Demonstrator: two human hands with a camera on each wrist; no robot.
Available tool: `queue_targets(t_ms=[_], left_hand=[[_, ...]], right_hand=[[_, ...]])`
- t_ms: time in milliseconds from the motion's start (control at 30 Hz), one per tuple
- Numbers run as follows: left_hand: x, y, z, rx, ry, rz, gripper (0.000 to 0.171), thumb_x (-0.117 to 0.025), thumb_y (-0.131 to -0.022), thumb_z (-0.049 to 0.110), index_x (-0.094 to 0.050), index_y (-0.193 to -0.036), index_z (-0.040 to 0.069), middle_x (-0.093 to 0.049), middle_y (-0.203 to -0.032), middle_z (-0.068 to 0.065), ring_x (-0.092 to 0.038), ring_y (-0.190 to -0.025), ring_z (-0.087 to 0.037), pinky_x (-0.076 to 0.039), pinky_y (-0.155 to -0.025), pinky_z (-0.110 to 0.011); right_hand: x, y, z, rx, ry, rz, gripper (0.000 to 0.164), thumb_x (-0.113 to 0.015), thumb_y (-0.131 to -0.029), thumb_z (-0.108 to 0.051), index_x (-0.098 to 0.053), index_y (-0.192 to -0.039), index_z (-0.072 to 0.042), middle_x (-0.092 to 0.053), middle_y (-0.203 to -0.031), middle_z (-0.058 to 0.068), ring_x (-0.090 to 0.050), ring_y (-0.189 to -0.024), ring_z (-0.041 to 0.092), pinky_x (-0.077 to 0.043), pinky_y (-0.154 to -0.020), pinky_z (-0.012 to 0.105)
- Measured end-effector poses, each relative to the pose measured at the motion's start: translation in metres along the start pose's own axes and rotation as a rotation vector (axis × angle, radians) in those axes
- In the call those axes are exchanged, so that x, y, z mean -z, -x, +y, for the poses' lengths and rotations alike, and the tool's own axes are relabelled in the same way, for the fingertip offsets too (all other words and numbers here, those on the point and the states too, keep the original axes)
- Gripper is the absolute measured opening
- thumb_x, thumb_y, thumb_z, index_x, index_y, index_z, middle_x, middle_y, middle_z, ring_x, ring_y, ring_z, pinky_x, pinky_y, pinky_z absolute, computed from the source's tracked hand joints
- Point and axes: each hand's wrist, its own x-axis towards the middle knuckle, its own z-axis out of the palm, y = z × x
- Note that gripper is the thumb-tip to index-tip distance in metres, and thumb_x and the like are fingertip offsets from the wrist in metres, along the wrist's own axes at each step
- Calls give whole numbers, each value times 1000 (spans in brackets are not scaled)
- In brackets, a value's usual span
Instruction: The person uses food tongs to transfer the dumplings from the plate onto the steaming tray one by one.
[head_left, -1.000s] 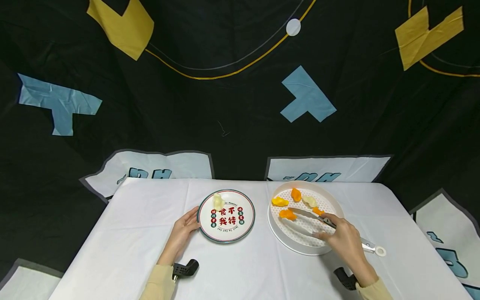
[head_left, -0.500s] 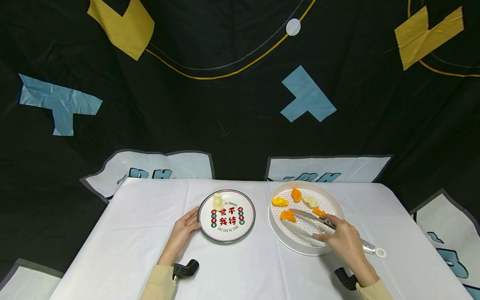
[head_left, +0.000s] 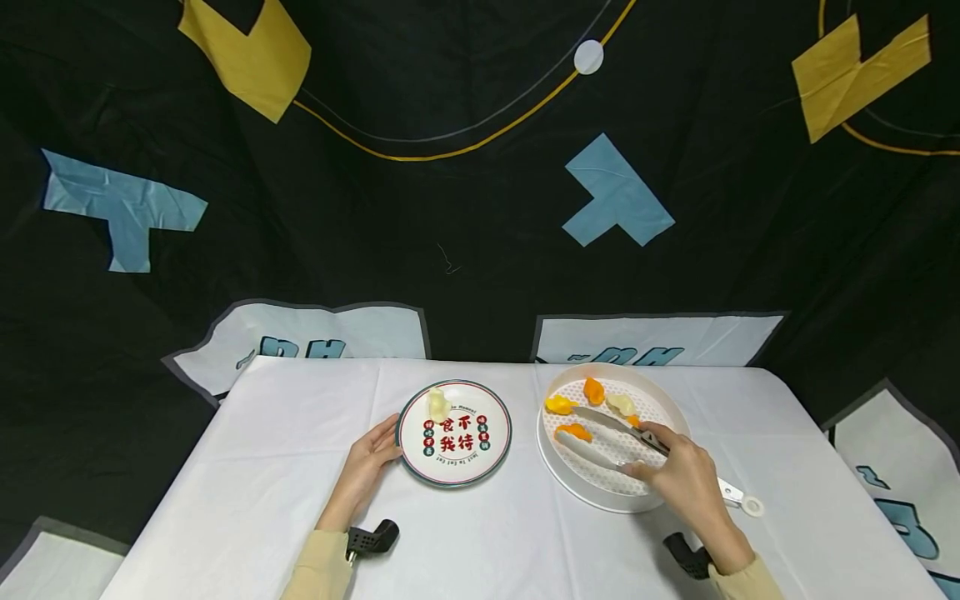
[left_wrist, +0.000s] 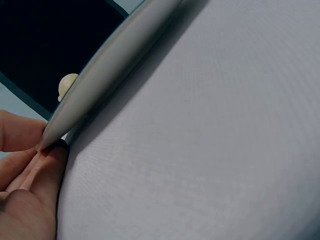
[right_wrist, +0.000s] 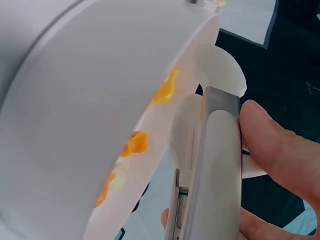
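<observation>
In the head view my left hand (head_left: 367, 462) pinches the left rim of a round plate (head_left: 491, 400) with red lettering. The left wrist view shows the thumb above the rim and fingers beneath. One cream dumpling-shaped piece (head_left: 438, 406) lies on the plate. My right hand (head_left: 690, 479) grips a pair of tongs (head_left: 611, 418), spread over a round white steamer tray (head_left: 562, 477). The upper tip is by a yellow piece (head_left: 560, 405), the lower beside an orange piece (head_left: 575, 432). The right wrist view shows the thumb against the tongs' handle (right_wrist: 222, 165).
Also in the tray lie another orange piece (head_left: 593, 391), a cream piece (head_left: 621, 405) and an orange one partly behind the tongs (head_left: 633, 420). Plate and tray stand apart on a white tablecloth (head_left: 300, 425). A black curtain (head_left: 480, 250) hangs behind.
The tongs have shifted slightly left and away from me, their upper tip now beside the yellow piece and the lower arm partly covering the orange one. The left hand and plate have barely moved.
</observation>
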Motion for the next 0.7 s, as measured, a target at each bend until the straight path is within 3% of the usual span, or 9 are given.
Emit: queue_targets(t_ms=[267, 700], left_hand=[[-1, 0, 2, 9, 4, -5, 61, -46, -88, -13, -25, -145, -11, -27, -149, -28, -30, -137, -35, -35, -106, -27], [-1, 2, 3, -2, 16, -14, 61, -46, -87, -13, -24, -145, -11, -26, -149, -29, -28, -137, -35, -34, -107, -27]], right_hand=[[-5, -6, -15, 34, -31, 23, 61, -86, -67, -21, -63, -120, -1, -65, -113, 22, -58, -103, 44, -49, -83, 57], [-31, -19, -50, 69, -123, 14, 61, -86, -64, -17, -65, -119, -2, -67, -111, 15, -61, -98, 34, -49, -82, 50]])
